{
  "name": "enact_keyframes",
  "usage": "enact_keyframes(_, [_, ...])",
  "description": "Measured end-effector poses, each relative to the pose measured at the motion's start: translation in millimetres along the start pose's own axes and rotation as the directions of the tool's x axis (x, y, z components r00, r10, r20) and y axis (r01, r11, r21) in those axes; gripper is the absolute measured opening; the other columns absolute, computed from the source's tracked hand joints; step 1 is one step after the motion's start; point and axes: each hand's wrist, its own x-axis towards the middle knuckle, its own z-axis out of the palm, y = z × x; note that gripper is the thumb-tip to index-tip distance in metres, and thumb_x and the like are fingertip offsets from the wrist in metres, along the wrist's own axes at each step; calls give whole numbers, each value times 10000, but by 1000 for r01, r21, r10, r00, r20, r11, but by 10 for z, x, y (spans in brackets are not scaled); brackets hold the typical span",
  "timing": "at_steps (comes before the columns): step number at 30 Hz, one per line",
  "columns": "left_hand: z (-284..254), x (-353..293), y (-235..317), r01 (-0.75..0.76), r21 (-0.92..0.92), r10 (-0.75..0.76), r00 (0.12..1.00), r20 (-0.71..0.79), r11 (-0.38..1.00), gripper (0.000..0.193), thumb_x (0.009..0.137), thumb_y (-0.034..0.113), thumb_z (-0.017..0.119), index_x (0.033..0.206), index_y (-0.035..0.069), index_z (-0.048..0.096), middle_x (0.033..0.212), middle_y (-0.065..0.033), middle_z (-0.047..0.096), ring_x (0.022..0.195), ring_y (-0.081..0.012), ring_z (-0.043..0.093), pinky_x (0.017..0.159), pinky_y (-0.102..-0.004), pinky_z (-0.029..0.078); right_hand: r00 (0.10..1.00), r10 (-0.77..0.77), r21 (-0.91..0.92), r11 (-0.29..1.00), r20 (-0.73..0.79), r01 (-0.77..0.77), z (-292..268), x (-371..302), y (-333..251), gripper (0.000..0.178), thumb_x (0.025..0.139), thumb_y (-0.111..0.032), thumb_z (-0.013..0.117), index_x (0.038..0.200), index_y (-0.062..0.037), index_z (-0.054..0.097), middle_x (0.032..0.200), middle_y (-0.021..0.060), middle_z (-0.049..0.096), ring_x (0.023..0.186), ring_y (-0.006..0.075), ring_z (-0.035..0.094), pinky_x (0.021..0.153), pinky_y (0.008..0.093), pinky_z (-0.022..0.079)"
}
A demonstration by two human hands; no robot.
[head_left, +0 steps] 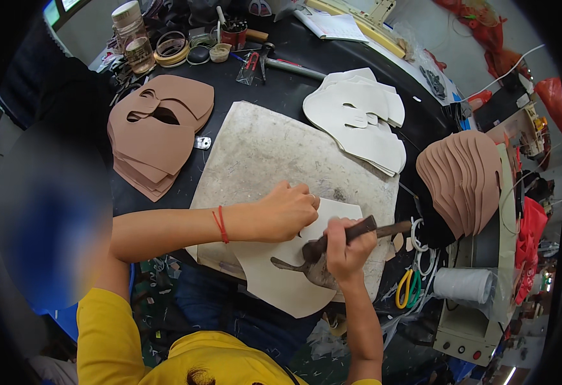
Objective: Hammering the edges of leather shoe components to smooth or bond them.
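My left hand (287,210) presses flat on a cream cut-out piece (281,282) that lies on a worn pale slab (261,151); a red cord is tied around that wrist. My right hand (345,247) is closed around the dark wooden handle of a hand tool (383,229). The tool's grey metal end (316,273) rests on the cream piece just below my left hand. The two hands are almost touching. The cream piece hangs over the slab's near edge.
A stack of brown cut pieces (159,131) lies at the left and a white stack (361,119) behind the slab. Brown pieces (463,183) fan out at the right. Scissors (409,289) and a white roll (463,285) sit nearby. Jars (133,38) and pliers (252,61) stand at the back.
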Motion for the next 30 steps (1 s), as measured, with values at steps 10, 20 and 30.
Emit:
enact_keyframes(10, [79,-67,-133,-49,-214,-2,973,-230,976,48,692,75,626,737,66,641,1025,-103,585,1024,-295,498,872,-377,415,997,-79,40,996,20,79,34,74,-30,272,758,-200,628,531,-81,536,470,33,497,421,232,449,492,329,316])
enact_keyframes(20, [62,-155,-134,70,-260,-139,956,-259,963,80,681,43,604,757,29,628,1006,-142,574,984,-316,507,857,-394,413,998,-45,-3,999,40,45,121,219,11,249,759,-180,626,531,-86,588,490,26,553,429,209,501,517,319,341])
enact_keyframes(30, [50,-283,-162,95,-253,-177,929,-324,963,238,634,48,627,871,33,608,950,-127,591,932,-316,524,812,-405,395,973,-203,-50,979,-106,199,352,179,128,368,732,-255,646,439,-97,489,422,69,441,373,245,420,500,366,321])
